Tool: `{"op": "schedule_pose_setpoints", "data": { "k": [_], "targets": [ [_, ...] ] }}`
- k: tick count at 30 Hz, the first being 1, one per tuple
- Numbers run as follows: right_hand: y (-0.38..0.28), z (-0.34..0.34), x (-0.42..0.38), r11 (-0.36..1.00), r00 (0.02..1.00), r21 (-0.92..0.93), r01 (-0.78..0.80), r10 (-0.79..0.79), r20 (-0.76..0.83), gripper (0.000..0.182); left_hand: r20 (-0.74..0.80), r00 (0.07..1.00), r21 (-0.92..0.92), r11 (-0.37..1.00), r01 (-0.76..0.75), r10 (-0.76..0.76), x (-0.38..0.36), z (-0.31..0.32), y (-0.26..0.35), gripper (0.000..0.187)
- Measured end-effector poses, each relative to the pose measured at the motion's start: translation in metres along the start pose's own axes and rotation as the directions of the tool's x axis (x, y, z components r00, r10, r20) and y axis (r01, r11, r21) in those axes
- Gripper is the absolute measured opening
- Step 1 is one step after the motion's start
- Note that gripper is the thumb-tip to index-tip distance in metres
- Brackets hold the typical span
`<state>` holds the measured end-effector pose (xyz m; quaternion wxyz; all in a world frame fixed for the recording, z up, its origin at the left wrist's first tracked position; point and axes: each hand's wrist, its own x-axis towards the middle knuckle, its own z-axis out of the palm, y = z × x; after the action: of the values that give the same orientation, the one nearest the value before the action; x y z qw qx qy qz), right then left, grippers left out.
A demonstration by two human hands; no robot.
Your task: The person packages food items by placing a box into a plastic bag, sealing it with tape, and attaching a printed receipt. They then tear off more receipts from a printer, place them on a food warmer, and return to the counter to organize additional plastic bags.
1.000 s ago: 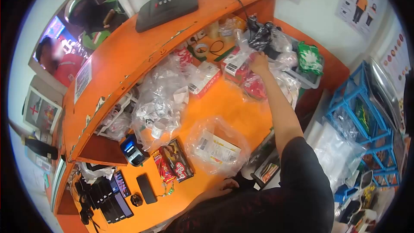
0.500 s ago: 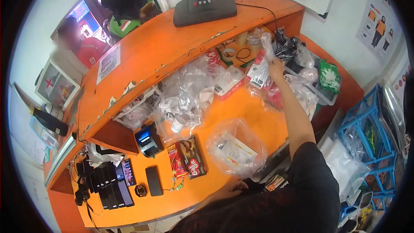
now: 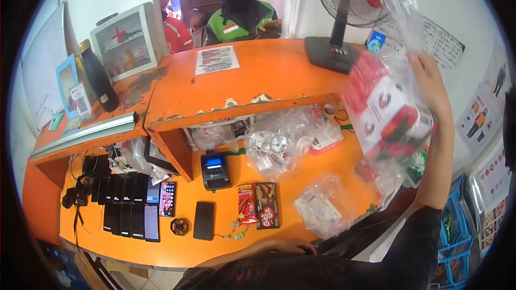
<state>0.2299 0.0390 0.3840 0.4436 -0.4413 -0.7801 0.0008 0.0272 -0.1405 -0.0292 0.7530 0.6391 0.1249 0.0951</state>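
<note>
My right hand (image 3: 428, 78) is closed round the gathered top of a clear plastic bag (image 3: 388, 107), raised above the counter's right side. Red, white and green packages show through the bag. My left hand (image 3: 293, 245) rests low at the counter's front edge, fingers stretched out, holding nothing. Beyond it lies another clear bag with a labelled paper (image 3: 322, 207) inside. A brown snack box (image 3: 267, 205), a red snack pack (image 3: 246, 204) and a black phone (image 3: 204, 220) lie to its left.
Several phones (image 3: 126, 212) lie in rows at left, near a small card terminal (image 3: 215, 171). Crumpled clear bags (image 3: 274, 142) fill the shelf. A fan (image 3: 338, 53) stands on the upper ledge (image 3: 269, 75). A helmeted person (image 3: 239, 19) and others are beyond it. Blue baskets (image 3: 454, 225) stand at right.
My right hand has lifted the bag of packages from the back right of the counter. The view has turned, with the window now more central. My left hand still rests at the front edge.
</note>
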Motion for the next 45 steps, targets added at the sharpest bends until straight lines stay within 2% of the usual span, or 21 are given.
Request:
{"op": "schedule_pose_setpoints", "data": {
  "k": [5, 10, 13, 15, 17, 22, 24, 25, 26, 27, 28, 29, 31, 33, 35, 37, 38, 40, 41, 43, 45],
  "targets": [
    [-0.018, 0.093, 0.109, 0.966, 0.967, -0.046, 0.255, -0.255, -0.002, 0.031, 0.033, 0.997, 0.003, 0.998, -0.07, 0.07, -0.004, -0.011, 0.002, 0.029],
    [-0.038, 0.21, 0.184, 0.984, 0.97, 0.125, 0.128, -0.15, 0.191, 0.029, 0.053, 0.99, 0.072, 0.988, -0.135, 0.132, -0.005, -0.031, -0.016, 0.026],
    [-0.023, 0.277, 0.219, 0.969, 0.953, 0.051, 0.243, -0.248, 0.174, 0.028, 0.04, 0.99, -0.005, 0.991, -0.136, 0.136, -0.005, -0.037, -0.026, 0.025],
    [-0.021, 0.304, 0.228, 0.991, 0.998, 0.128, 0.029, -0.023, -0.053, 0.028, 0.084, 0.985, 0.012, 0.988, -0.151, 0.149, -0.005, -0.042, -0.026, 0.024],
    [-0.023, 0.311, 0.226, 0.978, 0.996, 0.207, -0.008, -0.01, 0.085, 0.031, 0.065, 0.987, 0.015, 0.988, -0.151, 0.15, -0.005, -0.042, -0.028, 0.024],
    [-0.056, 0.248, 0.164, 0.887, 0.91, 0.206, 0.413, -0.394, -0.13, 0.033, 0.015, 0.99, 0.039, 0.99, -0.138, 0.138, 0.008, -0.035, -0.041, 0.025],
    [-0.067, 0.197, 0.11, 0.851, 0.871, 0.3, 0.431, -0.479, 0.107, 0.026, -0.072, 0.986, 0.001, 0.989, -0.149, 0.149, 0.012, -0.029, -0.048, 0.025],
    [-0.077, 0.172, 0.068, 0.854, 0.857, 0.492, 0.167, -0.373, 0.356, 0.022, -0.075, 0.987, -0.006, 0.989, -0.146, 0.145, 0.009, -0.024, -0.037, 0.025],
    [-0.084, 0.152, 0.028, 0.824, 0.759, 0.534, 0.189, -0.468, 0.452, 0.024, -0.011, 0.994, -0.04, 0.993, -0.109, 0.109, 0.004, -0.021, -0.019, 0.024],
    [-0.079, 0.134, -0.012, 0.87, 0.6, 0.48, -0.111, -0.327, 0.73, 0.027, 0.053, 0.996, -0.067, 0.995, -0.069, 0.073, 0.001, -0.017, -0.009, 0.024],
    [-0.073, 0.116, -0.046, 0.914, 0.418, 0.405, -0.026, -0.358, 0.835, 0.03, 0.05, 0.996, -0.067, 0.996, -0.064, 0.067, 0.002, -0.013, -0.012, 0.024],
    [-0.053, 0.111, -0.08, 0.924, 0.241, 0.377, 0.065, -0.381, 0.893, 0.028, 0.015, 0.996, -0.02, 0.996, -0.087, 0.088, 0.004, -0.01, -0.017, 0.025],
    [-0.026, 0.109, -0.145, 0.93, -0.047, 0.245, -0.274, -0.268, 0.962, 0.024, -0.017, 0.994, 0.029, 0.994, -0.107, 0.107, 0.008, -0.006, -0.018, 0.026],
    [0.028, 0.129, -0.231, 0.743, -0.319, -0.054, -0.667, -0.22, 0.922, 0.026, -0.01, 1.0, 0.076, 0.997, -0.002, 0.003, 0.009, -0.002, -0.012, 0.03],
    [0.051, 0.144, -0.31, 0.928, -0.231, 0.085, -0.363, -0.178, 0.956, 0.03, 0.009, 1.0, 0.116, 0.993, 0.001, -0.002, 0.008, 0.004, -0.001, 0.031],
    [0.033, 0.14, -0.375, 0.587, 0.064, 0.121, -0.801, -0.117, 0.991, 0.034, 0.031, 1.0, 0.158, 0.987, -0.003, -0.002, 0.013, 0.008, -0.003, 0.033],
    [0.045, 0.144, -0.411, 0.582, 0.062, 0.119, -0.804, -0.117, 0.991, 0.034, 0.041, 0.998, 0.11, 0.993, -0.053, 0.049, 0.018, 0.009, -0.014, 0.03],
    [0.069, 0.161, -0.453, 0.237, 0.048, 0.07, -0.969, -0.096, 0.994, 0.05, 0.047, 0.994, 0.058, 0.994, -0.098, 0.095, 0.021, 0.014, -0.015, 0.027],
    [0.076, 0.157, -0.461, 0.23, 0.046, 0.067, -0.971, -0.097, 0.994, 0.05, -0.062, 0.993, 0.092, 0.991, -0.093, 0.099, 0.02, 0.016, -0.01, 0.023],
    [0.082, 0.15, -0.468, 0.279, -0.116, -0.154, -0.948, 0.146, 0.982, 0.052, -0.166, 0.981, 0.117, 0.99, -0.08, 0.099, 0.019, 0.018, 0.0, 0.019],
    [0.067, 0.141, -0.456, 0.328, -0.039, -0.086, -0.941, 0.147, 0.988, 0.051, -0.319, 0.935, 0.559, 0.827, 0.052, 0.157, 0.019, 0.018, 0.012, 0.017]
  ]
}}
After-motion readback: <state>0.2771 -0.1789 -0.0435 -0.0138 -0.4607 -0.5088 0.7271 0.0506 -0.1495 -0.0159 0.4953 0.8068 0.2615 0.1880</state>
